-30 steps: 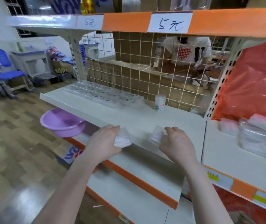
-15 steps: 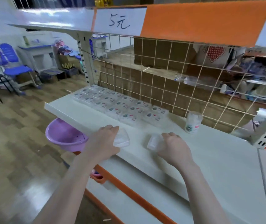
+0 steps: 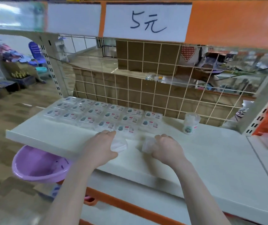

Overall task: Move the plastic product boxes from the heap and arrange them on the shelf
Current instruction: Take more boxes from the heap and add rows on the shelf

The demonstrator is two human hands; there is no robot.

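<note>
Approx 17 flat clear boxes (image 3: 107,114) in 3 rows on shelf (image 3: 211,159), count blurry. 2 more boxes, 1 per hand (image 3: 119,144) (image 3: 147,144). 1 upright tub (image 3: 191,123). 1 purple basin (image 3: 37,164). 2 hands.

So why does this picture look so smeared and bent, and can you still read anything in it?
Head view: motion blur softens both hands, left and right, and the clear boxes they hold; the wide lens bows the shelf edge; the price sign reads clearly, while the labels on the laid-out boxes are too soft to read; glare washes the top left corner.
</note>
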